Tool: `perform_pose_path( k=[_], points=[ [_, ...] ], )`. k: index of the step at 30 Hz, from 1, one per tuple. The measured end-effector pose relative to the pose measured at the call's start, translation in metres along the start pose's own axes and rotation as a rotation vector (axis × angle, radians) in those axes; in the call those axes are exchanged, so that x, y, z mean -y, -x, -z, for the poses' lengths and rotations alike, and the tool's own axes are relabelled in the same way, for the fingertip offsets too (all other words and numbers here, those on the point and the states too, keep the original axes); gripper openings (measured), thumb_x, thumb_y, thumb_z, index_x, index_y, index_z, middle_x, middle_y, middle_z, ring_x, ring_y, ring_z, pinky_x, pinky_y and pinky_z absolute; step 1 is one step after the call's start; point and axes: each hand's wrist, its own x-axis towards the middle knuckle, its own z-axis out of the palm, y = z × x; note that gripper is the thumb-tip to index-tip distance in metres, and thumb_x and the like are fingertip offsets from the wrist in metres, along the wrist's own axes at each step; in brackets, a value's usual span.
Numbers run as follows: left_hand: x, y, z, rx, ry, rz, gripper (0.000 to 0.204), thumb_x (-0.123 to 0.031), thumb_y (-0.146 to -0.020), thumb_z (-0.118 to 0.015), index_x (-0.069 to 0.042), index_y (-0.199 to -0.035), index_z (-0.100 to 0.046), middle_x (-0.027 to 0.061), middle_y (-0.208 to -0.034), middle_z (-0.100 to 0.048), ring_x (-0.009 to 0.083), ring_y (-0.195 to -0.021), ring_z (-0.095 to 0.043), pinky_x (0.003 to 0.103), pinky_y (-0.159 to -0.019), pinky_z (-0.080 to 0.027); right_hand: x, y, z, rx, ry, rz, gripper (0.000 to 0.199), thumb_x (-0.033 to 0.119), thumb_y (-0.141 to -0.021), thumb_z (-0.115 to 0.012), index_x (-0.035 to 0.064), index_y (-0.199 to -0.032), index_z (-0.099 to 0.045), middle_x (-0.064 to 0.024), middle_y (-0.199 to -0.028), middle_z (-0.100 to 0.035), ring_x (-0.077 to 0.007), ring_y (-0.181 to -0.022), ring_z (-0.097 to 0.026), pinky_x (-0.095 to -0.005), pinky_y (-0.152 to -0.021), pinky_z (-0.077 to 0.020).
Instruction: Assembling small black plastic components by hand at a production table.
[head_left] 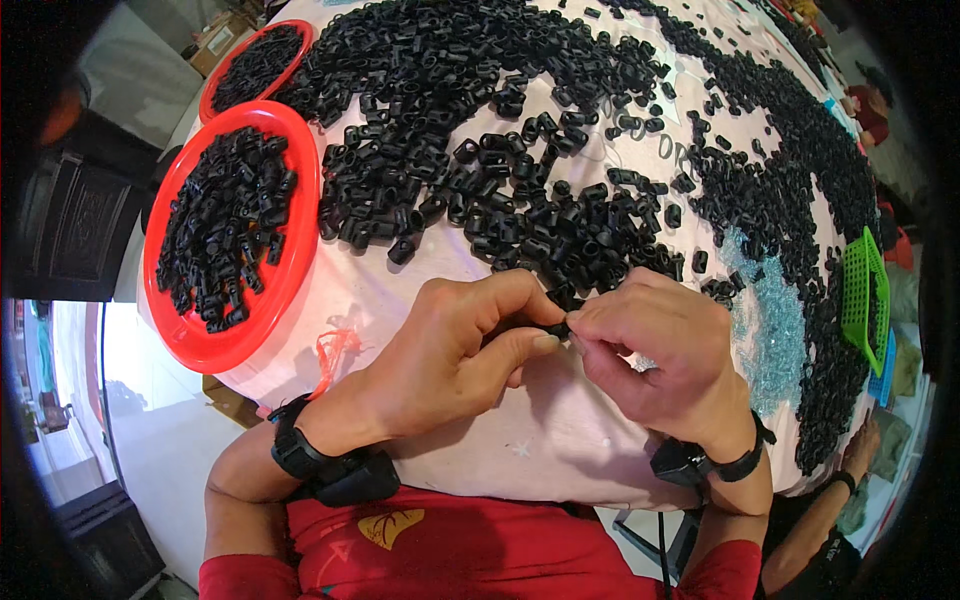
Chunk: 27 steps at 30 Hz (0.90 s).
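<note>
Both hands meet near the front middle of the cloth-covered table. My left hand (pixel 445 345) pinches a small black plastic part (pixel 557 329) between thumb and index finger. From the other side, my right hand (pixel 665 350) has its thumb and fingertips closed at the end of that same part. Whether a second tiny piece sits in the right fingertips is hidden. Just beyond the hands lies a heap of short, hollow black plastic fittings (pixel 520 210), spreading toward the far side.
At the left, a red plate (pixel 308 200) holds black parts, with another red plate (pixel 206 100) behind it. Small clear bluish pieces (pixel 775 330) lie right of my hands among more black parts. A green basket (pixel 858 285) stands at the right edge; another person's arm (pixel 815 530) is lower right.
</note>
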Motion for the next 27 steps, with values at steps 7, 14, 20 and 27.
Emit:
perform_pose_path(
  k=[7, 14, 20, 27],
  points=[
    [-0.002, -0.001, -0.003, -0.016, -0.064, -0.02, 0.009, -0.001, -0.097, -0.061, 0.002, -0.105, -0.065, 0.0066, -0.071, -0.065, 0.0099, -0.064, -0.065, 0.027, -0.057, -0.051, 0.0, 0.001, -0.004, -0.043, 0.049, 0.014, 0.015, -0.004, -0.075, -0.076, 0.0012, -0.089, -0.071, -0.0122, -0.076, -0.065, -0.0282, -0.065, -0.062, -0.0364, -0.057, -0.0496],
    [0.001, -0.001, -0.002, 0.015, 0.088, 0.092, 0.007, -0.003, -0.099, -0.062, 0.001, -0.104, -0.065, 0.0038, -0.071, -0.065, 0.0065, -0.06, -0.061, 0.024, -0.054, -0.049, 0.002, -0.002, 0.004, 0.047, -0.18, -0.246, 0.015, -0.003, -0.075, -0.075, 0.0022, -0.088, -0.072, -0.0123, -0.075, -0.065, -0.0289, -0.065, -0.063, -0.0367, -0.057, -0.0495],
    [0.003, -0.005, -0.007, -0.033, 0.003, -0.038, 0.008, -0.005, -0.1, -0.063, 0.001, -0.105, -0.064, 0.0022, -0.074, -0.065, 0.0054, -0.059, -0.06, 0.022, -0.05, -0.047, 0.001, -0.002, -0.005, -0.063, -0.028, -0.083, 0.016, -0.004, -0.075, -0.075, 0.0028, -0.089, -0.071, -0.01, -0.075, -0.065, -0.0293, -0.067, -0.062, -0.0369, -0.059, -0.0496],
    [-0.001, -0.01, -0.009, -0.036, 0.433, 0.159, 0.017, -0.013, -0.104, -0.063, 0.001, -0.114, -0.063, 0.0035, -0.086, -0.07, 0.0044, -0.07, -0.065, 0.02, -0.058, -0.053, 0.004, -0.002, -0.009, -0.175, 0.136, 0.076, 0.033, -0.002, -0.072, -0.077, -0.0011, -0.104, -0.069, -0.0118, -0.083, -0.065, -0.03, -0.071, -0.061, -0.0371, -0.062, -0.0503]
  ],
)
